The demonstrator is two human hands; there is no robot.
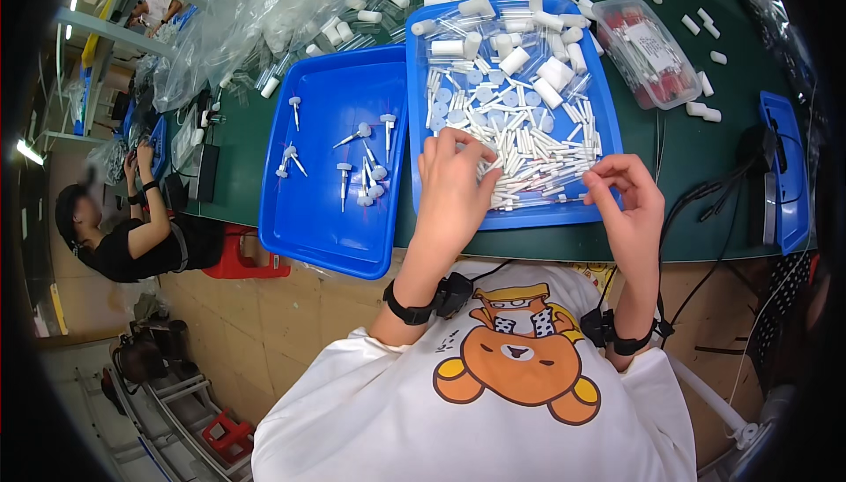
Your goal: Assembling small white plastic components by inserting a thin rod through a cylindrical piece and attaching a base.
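My left hand (pixel 449 184) reaches over the near left part of a blue tray (pixel 520 216). Its fingers bend down toward a heap of short thin white sticks (pixel 533 143), with the thumb apart from them. At the tray's near right edge, my right hand (pixel 627 196) has thumb and forefinger drawn together in a pinch; whatever lies between them is too small to make out. Pale round discs (pixel 480 94) and thick white foam-like cylinders (pixel 514 61) with clear tubes fill the tray's far part. In a second blue tray (pixel 304 209) on the left lie several disc-and-stick assemblies (pixel 344 184).
A clear plastic box (pixel 648 52) with red items stands beyond the right hand. Loose white cylinders and clear plastic bags (pixel 282 2) cover the green table's far side. Black cables (pixel 705 200) run at the right. Farther left, a person (pixel 132 226) sits at the bench.
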